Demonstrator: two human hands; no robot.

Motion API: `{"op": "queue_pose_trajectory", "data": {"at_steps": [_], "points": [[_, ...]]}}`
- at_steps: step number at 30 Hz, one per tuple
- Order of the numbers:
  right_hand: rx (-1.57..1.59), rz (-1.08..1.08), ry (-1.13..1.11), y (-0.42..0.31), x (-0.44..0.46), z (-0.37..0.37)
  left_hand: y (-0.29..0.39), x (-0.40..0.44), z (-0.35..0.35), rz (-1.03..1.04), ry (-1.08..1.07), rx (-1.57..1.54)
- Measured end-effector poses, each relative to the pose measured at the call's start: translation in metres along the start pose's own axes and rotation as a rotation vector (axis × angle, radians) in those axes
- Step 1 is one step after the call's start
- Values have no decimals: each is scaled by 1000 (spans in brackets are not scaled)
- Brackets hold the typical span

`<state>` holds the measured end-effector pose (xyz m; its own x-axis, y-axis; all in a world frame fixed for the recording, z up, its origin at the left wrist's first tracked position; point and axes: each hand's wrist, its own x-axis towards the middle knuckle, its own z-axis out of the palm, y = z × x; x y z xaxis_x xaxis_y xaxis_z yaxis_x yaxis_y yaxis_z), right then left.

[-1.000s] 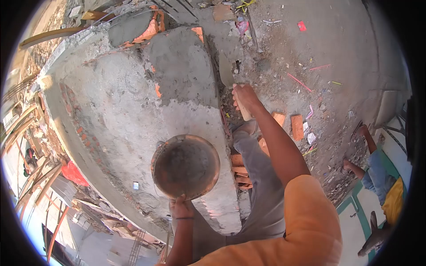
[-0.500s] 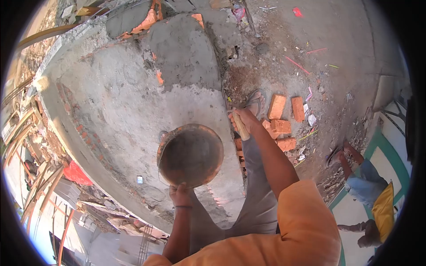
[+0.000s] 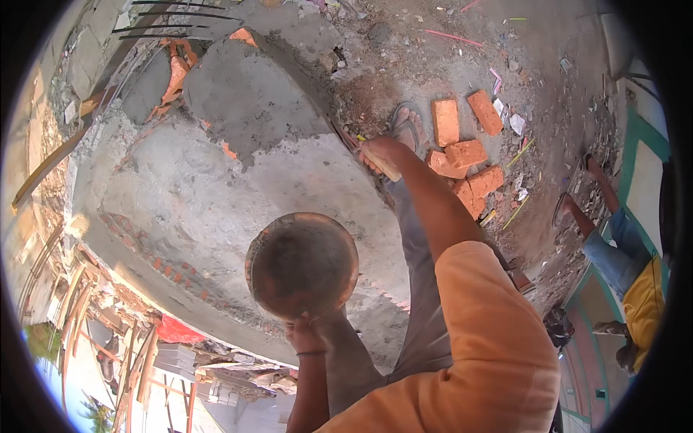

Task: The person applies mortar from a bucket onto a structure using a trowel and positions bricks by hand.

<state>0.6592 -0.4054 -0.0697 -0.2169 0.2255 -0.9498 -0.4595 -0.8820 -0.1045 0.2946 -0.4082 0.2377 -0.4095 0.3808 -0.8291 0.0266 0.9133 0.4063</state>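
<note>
We saw the left hand (image 3: 307, 336), fingers gripping the near rim of a round, shallow, dark metal pan (image 3: 302, 267). Pan sat over the pale grey concrete slab (image 3: 195, 184); we couldn't tell if they touched. Right hand (image 3: 382, 154): fingers wrapped round a tan wooden handle (image 3: 384, 165) at the slab's right edge. We logged loose orange rectangular bricks (image 3: 445, 121) on the littered dirt ground (image 3: 520, 72), beside a sandalled foot (image 3: 406, 128).
</note>
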Motion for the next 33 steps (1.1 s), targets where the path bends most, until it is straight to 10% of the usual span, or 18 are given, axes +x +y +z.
{"op": "queue_pose_trajectory", "data": {"at_steps": [4, 8, 15, 19, 22, 31, 33], "points": [[-23, 254, -111, 38, -68, -19, 1, -3, 4, 9, 11, -17], [-121, 100, 187, 46, -168, 15, 4, -1, -8, 8, 2, -107], [-468, -121, 11, 41, -354, 171, 55, -28, -43, 160, -223, -113], [-1216, -629, -38, 74, -290, 242, 98, -63, -69, 262, -239, 17], [-1070, -918, 513, 54, -331, 306, 124, -78, -87, 358, -259, 46], [-1304, -1091, 435, 61, -351, 356, 145, -32, -114, 572, -349, 147], [-1231, -856, 245, 38, -352, 347, 141, -22, -108, 613, -346, 230]]}}
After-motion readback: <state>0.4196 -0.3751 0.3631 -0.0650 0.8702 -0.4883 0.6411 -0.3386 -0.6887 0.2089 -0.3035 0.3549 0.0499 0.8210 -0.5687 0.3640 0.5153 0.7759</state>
